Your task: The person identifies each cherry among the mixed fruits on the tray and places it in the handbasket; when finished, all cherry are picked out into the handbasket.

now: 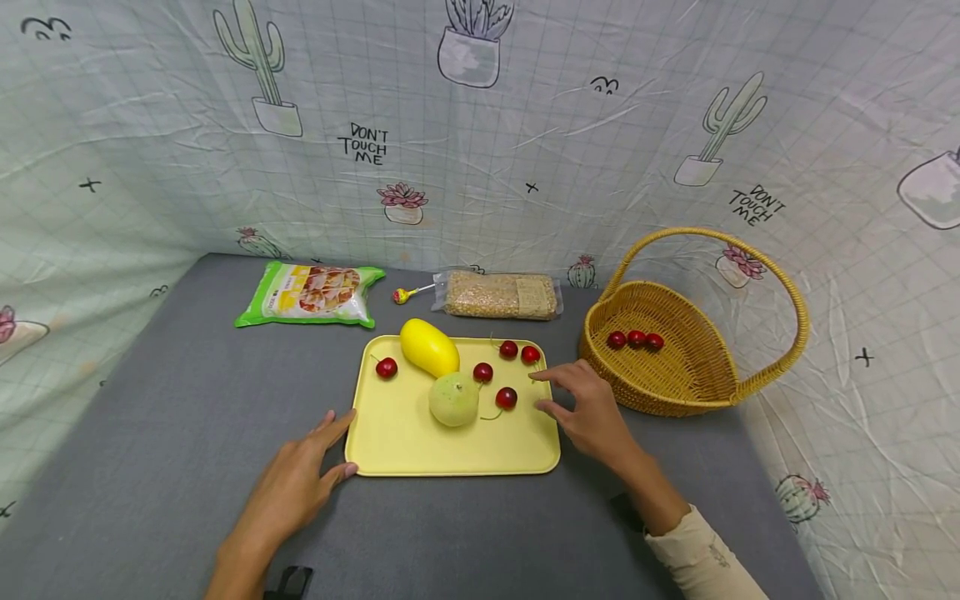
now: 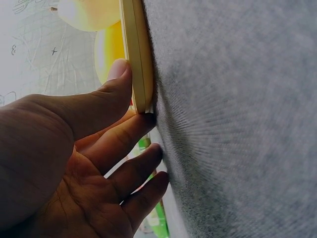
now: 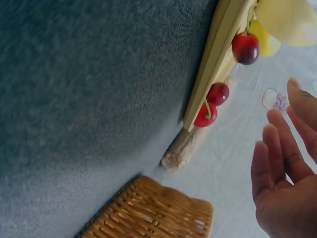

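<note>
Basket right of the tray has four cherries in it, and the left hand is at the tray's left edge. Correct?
Not four: the head view shows three cherries in the basket. The rest holds: the basket is right of the tray, and the left hand is at the tray's left edge.
</note>
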`<state>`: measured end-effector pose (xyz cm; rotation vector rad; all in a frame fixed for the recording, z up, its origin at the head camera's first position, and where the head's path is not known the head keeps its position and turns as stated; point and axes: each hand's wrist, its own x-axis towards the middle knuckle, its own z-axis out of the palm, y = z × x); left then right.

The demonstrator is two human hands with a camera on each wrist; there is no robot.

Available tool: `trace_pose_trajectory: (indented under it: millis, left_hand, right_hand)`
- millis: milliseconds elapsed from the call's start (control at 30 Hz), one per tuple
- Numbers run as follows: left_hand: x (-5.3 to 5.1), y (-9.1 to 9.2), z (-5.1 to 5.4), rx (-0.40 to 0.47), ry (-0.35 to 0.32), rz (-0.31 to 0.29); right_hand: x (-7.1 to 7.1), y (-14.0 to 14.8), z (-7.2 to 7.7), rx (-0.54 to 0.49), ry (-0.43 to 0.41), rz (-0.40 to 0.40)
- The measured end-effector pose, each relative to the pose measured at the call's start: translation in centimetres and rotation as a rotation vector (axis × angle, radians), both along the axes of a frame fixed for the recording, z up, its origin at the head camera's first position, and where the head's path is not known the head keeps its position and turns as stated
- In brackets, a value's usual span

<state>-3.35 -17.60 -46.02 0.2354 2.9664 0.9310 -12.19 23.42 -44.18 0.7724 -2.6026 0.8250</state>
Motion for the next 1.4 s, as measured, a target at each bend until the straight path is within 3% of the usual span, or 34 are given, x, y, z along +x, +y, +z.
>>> trace_pose_trajectory:
  millis: [233, 667, 900, 1200, 1400]
  left_hand:
    - [0.0, 0.0, -0.1, -0.001, -0.006, 0.002]
    - [-0.1, 0.1, -0.1, -0.005, -0.019, 0.005]
    - [0.0, 0.1, -0.2, 0.012, 0.001, -0.008]
    - [0.0, 0.1, -0.2, 0.014, 0.0, -0.006]
    - [0.0, -0.1, -0.1, 0.012, -0.009, -0.002]
  right_hand:
    - [-0.2, -0.9, -0.2, 0.057, -0.122, 0.037]
    - [-1.1, -2.4, -0.6, 0.13, -0.2, 0.105]
    - [-1.4, -2.9, -0.8, 0.162, -0.201, 0.136]
    - [-1.3, -3.0, -0.8, 0.186, -0.23, 0.122]
    - [-0.9, -2.9, -0.5, 0.177, -0.198, 0.096]
